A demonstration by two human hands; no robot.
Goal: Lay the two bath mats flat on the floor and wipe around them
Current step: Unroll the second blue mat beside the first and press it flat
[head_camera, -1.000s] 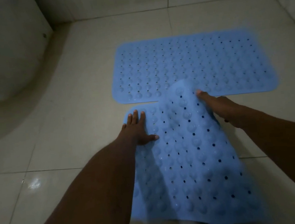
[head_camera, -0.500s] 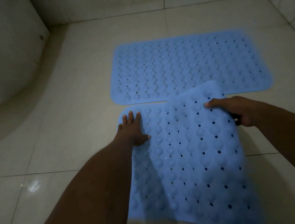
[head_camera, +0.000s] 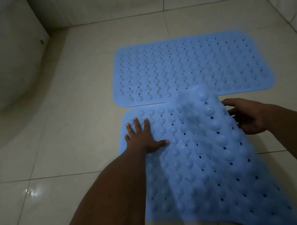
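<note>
Underfoot, the tiled floor filled the view, with a pale toilet base at the left by the wall. One blue mat lay flat farther out, crosswise. The near mat lay just beside it, its left part flat on the tiles and its far right corner raised and blurred, overlapping the first mat's near edge. On the near mat's left part the left hand pressed flat, fingers spread and straight. At the raised edge was the right hand, its fingertips hidden behind the mat, so its grip could not be told.
</note>
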